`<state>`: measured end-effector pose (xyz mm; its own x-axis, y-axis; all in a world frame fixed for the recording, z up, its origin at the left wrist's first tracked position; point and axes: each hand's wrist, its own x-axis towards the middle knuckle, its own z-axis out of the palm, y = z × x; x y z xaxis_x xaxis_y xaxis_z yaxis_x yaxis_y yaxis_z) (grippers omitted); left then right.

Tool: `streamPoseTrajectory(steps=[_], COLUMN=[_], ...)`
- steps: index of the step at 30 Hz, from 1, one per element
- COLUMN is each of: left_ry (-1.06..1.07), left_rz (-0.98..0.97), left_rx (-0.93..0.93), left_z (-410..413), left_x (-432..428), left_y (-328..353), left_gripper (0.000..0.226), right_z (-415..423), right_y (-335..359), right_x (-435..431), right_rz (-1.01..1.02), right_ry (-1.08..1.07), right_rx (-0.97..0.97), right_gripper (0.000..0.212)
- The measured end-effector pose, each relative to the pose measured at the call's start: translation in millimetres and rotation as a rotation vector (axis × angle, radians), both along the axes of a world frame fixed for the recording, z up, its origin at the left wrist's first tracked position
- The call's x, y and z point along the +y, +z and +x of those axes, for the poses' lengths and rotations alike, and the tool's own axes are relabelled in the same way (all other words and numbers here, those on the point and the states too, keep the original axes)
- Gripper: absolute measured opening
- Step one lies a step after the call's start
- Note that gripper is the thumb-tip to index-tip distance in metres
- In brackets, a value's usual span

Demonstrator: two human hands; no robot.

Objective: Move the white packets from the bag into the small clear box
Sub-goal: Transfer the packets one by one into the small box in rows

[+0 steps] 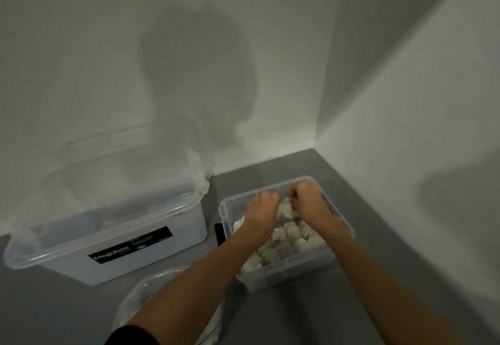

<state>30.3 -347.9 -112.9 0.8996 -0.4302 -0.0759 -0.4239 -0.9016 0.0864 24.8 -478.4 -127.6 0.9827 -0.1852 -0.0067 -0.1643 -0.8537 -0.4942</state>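
Packets (pixel 293 232) fill the small clear box (pixel 223 217); at its twelve o'clock my left hand (pixel 263 205) and right hand (pixel 307 197) curl; what they grip, I cannot tell.

2 arms reach forward; left hand (pixel 263 206), right hand (pixel 305 198) curled (perhaps pinching).

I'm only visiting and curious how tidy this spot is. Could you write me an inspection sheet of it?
Surface: grey tabletop, set in a wall corner.
Job's things: small clear box partly filled with white packets; bag nearer the camera, to its left.
Clutter: large lidded box labelled Megabox at left; small black object between the boxes.
Hands: left hand and right hand both reach into the small clear box's far end; whether they hold packets is hidden.
Cables: nothing seen.
Surroundings: white walls, a shadow on them.
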Motion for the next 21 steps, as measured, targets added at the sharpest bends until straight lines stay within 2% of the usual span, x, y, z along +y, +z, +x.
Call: streamPoseTrajectory(steps=[2,5,6,9,12,17,21], left_ry=[-0.057,-0.098,-0.105,-0.122,-0.090,-0.039,0.018], left_rz=[0.093,0.159,0.166,0.164,0.044,-0.225,-0.381], left_rx=[-0.081,-0.146,-0.146,-0.171,-0.214,-0.191,-0.147], left_z=[0,0,0,-4,-10,-22,-40], left_x=[-1,-1,-1,1,7,32,79], left_y=[2,2,3,9,25,53,80], left_gripper=[0.037,0.056,0.059,0.052,0.024,0.021,0.017], right_z=[7,14,12,-9,-14,-24,-36], right_y=[4,20,20,21,29,60,84], right_x=[1,4,4,6,4,13,44], right_rz=[0.027,-0.030,-0.033,-0.103,-0.122,-0.081,0.006], right_ry=[-0.041,-0.043,-0.034,-0.023,-0.021,-0.021,0.095], right_rx=[0.056,0.293,0.283,0.037,-0.011,-0.120,-0.240], right_gripper=[0.012,0.014,0.013,0.014,0.010,0.014,0.017])
